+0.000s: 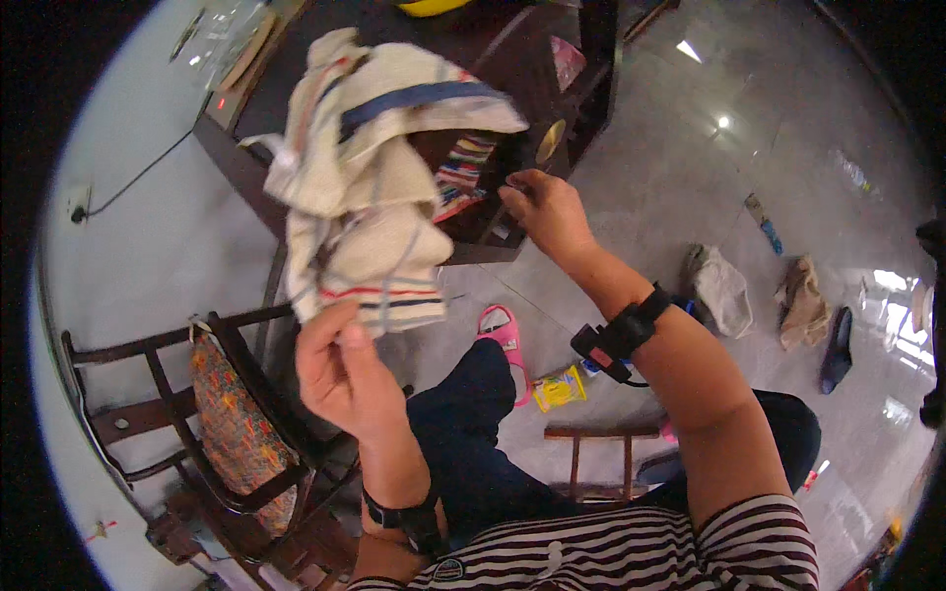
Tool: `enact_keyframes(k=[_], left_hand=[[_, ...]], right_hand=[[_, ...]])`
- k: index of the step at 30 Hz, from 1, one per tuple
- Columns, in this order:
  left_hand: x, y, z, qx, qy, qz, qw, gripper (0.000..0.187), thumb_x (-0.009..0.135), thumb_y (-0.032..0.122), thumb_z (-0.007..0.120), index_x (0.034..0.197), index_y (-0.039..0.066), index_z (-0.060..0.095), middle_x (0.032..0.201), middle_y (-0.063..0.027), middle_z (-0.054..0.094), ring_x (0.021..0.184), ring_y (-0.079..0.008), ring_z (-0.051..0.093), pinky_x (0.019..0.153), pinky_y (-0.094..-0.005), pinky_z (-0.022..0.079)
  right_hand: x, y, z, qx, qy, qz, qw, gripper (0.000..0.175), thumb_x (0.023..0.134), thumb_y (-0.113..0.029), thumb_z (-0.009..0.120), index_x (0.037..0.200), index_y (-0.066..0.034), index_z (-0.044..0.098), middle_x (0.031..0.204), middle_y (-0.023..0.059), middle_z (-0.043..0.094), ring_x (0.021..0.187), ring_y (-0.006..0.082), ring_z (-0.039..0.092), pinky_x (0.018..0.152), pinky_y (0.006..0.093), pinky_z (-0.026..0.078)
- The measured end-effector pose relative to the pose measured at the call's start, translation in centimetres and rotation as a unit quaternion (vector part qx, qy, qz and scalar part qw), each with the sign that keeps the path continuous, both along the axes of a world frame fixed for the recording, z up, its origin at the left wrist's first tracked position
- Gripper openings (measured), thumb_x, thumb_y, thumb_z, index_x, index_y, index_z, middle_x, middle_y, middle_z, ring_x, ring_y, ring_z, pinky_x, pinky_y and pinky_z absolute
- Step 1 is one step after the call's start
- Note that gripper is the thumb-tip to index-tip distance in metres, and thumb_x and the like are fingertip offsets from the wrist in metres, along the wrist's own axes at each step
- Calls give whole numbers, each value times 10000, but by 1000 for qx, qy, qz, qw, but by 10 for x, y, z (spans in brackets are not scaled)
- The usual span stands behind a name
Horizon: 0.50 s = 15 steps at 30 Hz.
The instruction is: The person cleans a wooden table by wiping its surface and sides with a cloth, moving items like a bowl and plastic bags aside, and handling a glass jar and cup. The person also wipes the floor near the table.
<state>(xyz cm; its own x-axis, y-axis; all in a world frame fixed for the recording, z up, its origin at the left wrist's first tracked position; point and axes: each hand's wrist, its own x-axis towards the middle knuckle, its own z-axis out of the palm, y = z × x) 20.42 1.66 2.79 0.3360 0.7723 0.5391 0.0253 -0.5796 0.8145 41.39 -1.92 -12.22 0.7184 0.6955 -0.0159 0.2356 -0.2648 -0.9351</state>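
Note:
A cream cloth (377,177) with blue and red stripes is lifted in loose, blurred folds over the near left part of a dark table. My left hand (351,369) pinches its lower edge between thumb and fingers. To the right of the cloth is my right hand (543,207), near the table's front corner, with thumb and index finger close together; whether it holds something small cannot be made out. Between the cloth and my right hand, a multicoloured striped fabric (465,173) shows at the dark table (484,255).
A dark metal-framed chair (177,399) with a patterned cushion (240,421) stands at the left. On the floor lie a yellow packet (559,388), a grey cloth (720,292), a brown cloth (804,303) and a dark shoe (836,351). A wooden stool (600,434) stands near my legs.

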Motion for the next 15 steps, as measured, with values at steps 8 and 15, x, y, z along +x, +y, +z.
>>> enact_keyframes(k=[8, 15], left_hand=[[17, -4, -4, 13, 0, 130, 991, 210, 960, 141, 528, 1084, -23, 572, 1060, -102, 605, 882, -165, 604, 740, -262, 514], [13, 1, -8, 94, 67, 186, 976, 210, 955, 170, 542, 1062, -9, 562, 1066, -117, 581, 965, -176, 570, 852, -310, 486]], right_hand=[[-3, 41, 12, -24, 9, 33, 999, 406, 816, -389, 688, 911, 6, 695, 767, 211, 665, 767, 388, 652, 711, 423, 522], [-13, 39, -18, 32, 41, 25, 998, 317, 829, -297, 663, 817, 20, 656, 736, 206, 658, 678, 369, 648, 644, 435, 517]])
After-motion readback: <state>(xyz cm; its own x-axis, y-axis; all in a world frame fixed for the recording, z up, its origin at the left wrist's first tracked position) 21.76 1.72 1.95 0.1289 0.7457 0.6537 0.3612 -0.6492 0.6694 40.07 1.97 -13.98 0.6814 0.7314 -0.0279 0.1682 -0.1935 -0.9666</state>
